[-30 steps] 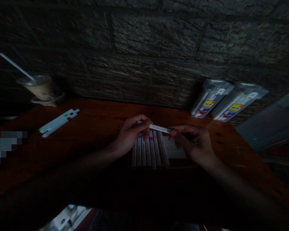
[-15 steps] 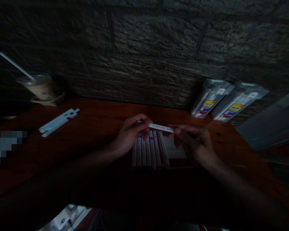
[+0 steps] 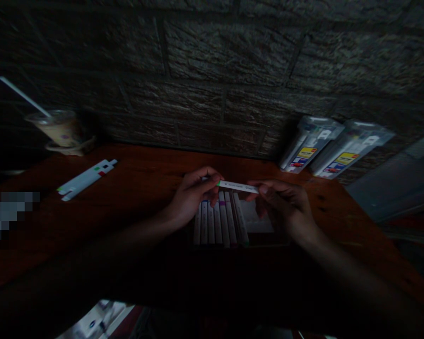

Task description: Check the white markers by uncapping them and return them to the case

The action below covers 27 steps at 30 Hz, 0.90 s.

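Between my two hands a white marker point(image 3: 237, 186) with a green band and small print is held almost level. My left hand point(image 3: 195, 192) pinches its green-banded end, and the fingers cover that tip. At the other end, the thumb and fingers of my right hand point(image 3: 285, 201) close round the barrel. Just below lies a row of several white markers point(image 3: 217, 226), one with a purple band, in what seems a shallow case. A pale rectangle point(image 3: 257, 217) fills the right side of it, partly behind my right fingers.
Two clear plastic cases point(image 3: 351, 153) with yellow labels stand upright at the back right. A few white markers point(image 3: 87, 180) lie together on the wooden table point(image 3: 144, 165) at left. Behind them a drink cup point(image 3: 58, 129) with a straw sits in a holder by the brick wall point(image 3: 205, 84).
The marker has turned slightly about its length, so its print shows more clearly. My right hand has shifted a touch to the right; my left hand looks unmoved.
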Each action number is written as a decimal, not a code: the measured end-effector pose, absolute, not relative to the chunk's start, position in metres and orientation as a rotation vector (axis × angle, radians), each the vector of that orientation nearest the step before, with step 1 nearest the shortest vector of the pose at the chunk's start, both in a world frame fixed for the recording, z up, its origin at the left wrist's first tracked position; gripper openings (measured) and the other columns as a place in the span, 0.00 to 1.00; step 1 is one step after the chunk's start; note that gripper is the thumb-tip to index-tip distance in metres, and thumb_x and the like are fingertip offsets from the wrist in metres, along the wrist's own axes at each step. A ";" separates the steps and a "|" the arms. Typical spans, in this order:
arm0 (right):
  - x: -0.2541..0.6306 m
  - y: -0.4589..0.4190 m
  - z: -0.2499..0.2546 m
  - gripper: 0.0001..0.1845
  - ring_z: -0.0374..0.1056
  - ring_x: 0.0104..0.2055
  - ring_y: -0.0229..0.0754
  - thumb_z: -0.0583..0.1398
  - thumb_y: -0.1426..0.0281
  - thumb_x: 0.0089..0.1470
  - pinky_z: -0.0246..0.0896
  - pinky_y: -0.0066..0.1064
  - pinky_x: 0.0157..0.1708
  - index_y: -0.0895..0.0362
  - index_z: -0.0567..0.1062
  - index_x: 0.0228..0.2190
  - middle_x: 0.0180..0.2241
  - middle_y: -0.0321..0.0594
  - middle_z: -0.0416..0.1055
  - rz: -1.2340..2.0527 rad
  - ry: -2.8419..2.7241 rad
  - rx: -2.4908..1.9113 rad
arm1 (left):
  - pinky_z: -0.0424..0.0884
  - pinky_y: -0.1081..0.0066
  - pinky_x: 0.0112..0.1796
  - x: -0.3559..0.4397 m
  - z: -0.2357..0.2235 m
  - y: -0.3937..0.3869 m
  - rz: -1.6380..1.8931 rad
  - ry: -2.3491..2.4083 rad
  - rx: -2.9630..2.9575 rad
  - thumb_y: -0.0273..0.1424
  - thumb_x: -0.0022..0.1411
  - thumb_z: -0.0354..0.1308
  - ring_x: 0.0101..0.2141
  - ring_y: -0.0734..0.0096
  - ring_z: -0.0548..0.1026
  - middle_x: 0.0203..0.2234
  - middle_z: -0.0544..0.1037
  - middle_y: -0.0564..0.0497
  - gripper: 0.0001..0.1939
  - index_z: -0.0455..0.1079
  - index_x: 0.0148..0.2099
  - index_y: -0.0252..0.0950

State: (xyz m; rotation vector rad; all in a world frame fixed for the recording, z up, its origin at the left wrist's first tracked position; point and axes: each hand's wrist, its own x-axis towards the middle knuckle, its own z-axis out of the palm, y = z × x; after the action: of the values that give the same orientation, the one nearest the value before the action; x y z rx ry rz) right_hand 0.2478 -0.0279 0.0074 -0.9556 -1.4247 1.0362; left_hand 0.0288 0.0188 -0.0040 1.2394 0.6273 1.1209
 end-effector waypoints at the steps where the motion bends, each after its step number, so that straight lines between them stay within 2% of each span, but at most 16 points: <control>1: 0.248 -0.028 0.007 0.11 0.65 0.19 0.35 0.65 0.60 0.60 0.62 0.30 0.19 0.54 0.84 0.37 0.31 0.40 0.82 1.037 -1.422 -0.957 | 0.65 0.75 0.23 0.029 -0.004 0.019 1.118 0.633 1.238 0.32 0.65 0.60 0.19 0.79 0.69 0.22 0.69 0.56 0.07 0.71 0.34 0.35; 10: 0.249 -0.027 0.008 0.11 0.65 0.19 0.34 0.65 0.61 0.61 0.62 0.29 0.19 0.54 0.84 0.36 0.32 0.41 0.83 1.063 -1.422 -0.940 | 0.65 0.74 0.23 0.027 -0.007 0.020 1.104 0.607 1.221 0.34 0.67 0.58 0.20 0.77 0.69 0.21 0.69 0.55 0.08 0.73 0.36 0.34; 20: 0.248 -0.026 0.006 0.14 0.63 0.18 0.35 0.65 0.57 0.60 0.61 0.30 0.18 0.55 0.84 0.35 0.30 0.42 0.83 1.057 -1.394 -0.968 | 0.65 0.74 0.23 0.028 -0.007 0.021 1.100 0.615 1.220 0.35 0.67 0.58 0.20 0.77 0.69 0.22 0.69 0.55 0.10 0.73 0.37 0.34; 27: 0.249 -0.026 0.007 0.12 0.64 0.17 0.33 0.64 0.60 0.61 0.59 0.29 0.18 0.55 0.84 0.34 0.29 0.40 0.82 1.075 -1.401 -0.963 | 0.64 0.74 0.23 0.028 -0.008 0.022 1.106 0.616 1.225 0.35 0.67 0.58 0.19 0.77 0.69 0.21 0.69 0.55 0.09 0.74 0.37 0.34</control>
State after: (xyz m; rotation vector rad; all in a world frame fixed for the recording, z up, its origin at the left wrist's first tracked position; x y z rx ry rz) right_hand 0.2493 -0.0259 0.0066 -0.9628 -1.4012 1.0749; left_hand 0.0280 0.0222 -0.0079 1.2247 0.6156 1.1060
